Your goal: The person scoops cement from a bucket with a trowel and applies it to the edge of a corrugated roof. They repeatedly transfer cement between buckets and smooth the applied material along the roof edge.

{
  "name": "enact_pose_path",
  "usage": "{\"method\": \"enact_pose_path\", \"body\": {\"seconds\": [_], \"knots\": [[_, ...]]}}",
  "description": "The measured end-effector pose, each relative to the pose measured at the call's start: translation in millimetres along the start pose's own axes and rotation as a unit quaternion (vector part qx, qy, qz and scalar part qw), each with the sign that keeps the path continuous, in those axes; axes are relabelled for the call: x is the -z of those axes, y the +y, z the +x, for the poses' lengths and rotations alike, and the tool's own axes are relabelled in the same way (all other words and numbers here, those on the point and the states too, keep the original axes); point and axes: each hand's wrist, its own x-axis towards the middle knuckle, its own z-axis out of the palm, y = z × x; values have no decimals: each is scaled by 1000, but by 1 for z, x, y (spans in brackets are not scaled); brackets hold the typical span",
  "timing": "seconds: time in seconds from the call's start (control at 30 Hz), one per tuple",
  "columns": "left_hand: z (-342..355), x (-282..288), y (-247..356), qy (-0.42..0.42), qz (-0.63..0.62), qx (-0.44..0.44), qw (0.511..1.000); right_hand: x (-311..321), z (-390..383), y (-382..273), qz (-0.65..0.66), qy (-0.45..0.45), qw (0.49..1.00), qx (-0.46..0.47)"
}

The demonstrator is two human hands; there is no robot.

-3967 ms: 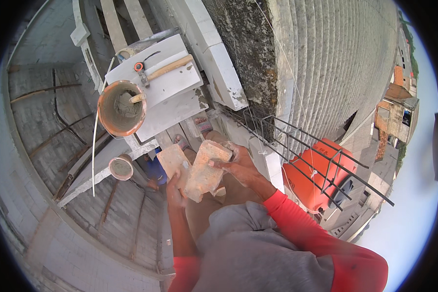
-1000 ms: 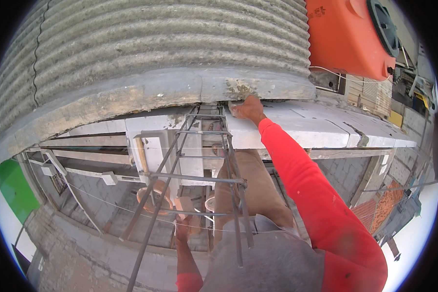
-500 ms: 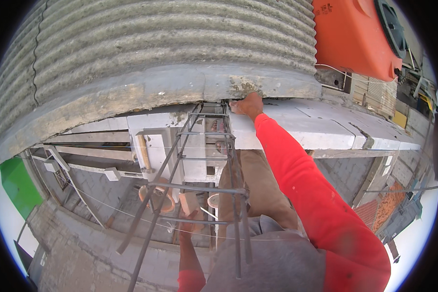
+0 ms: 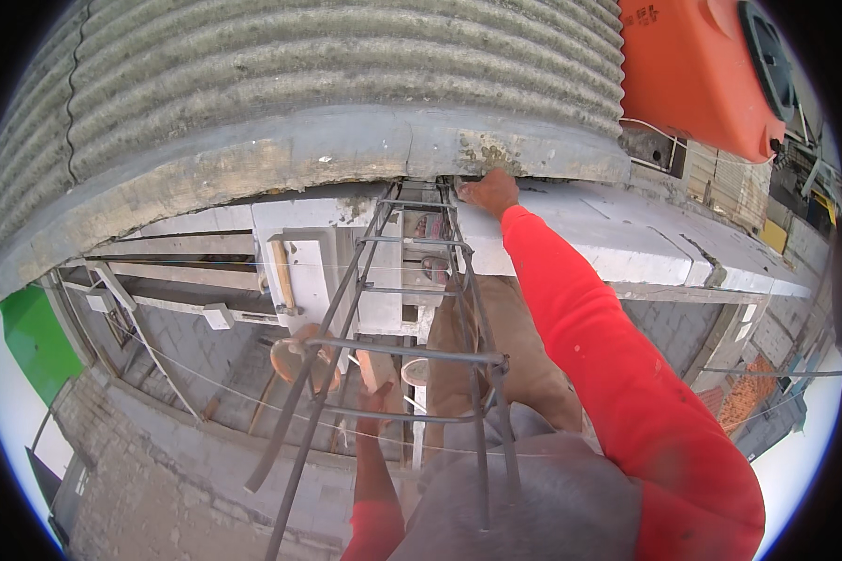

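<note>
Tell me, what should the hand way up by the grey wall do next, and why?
Probably keep the right hand pressed on the white block wall for balance. It rests at the top edge beside the rebar cage, with the arm stretched far out. The left hand hangs low behind the bars, holding what looks like a pale chunk, so it cannot steady anything.

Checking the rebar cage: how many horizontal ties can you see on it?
5 ties on the rebar cage: top by the right hand, then, lowest near the left hand. More may be hidden.
</note>
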Motion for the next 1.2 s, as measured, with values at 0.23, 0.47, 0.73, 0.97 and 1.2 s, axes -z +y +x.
{"method": "enact_pose_path", "body": {"seconds": [0.23, 0.47, 0.73, 0.97, 1.2], "knots": [[3, 4, -5, 5, 17, -8, 1000, -2, -13, -5, -2, 52, 998, -20], [4, 0, -12, 38, 11, -15, 999, -4, -6, -6, 2, 39, 998, -41], [4, -4, -4, 20, 36, -34, 999, 3, -14, -11, -12, 17, 998, -57], [9, -1, -18, 3, 22, -44, 999, -4, -12, -9, 0, 49, 996, -71], [18, -1, -21, -11, 59, -28, 998, -12, -3, -7, 9, 61, 995, -80]]}}
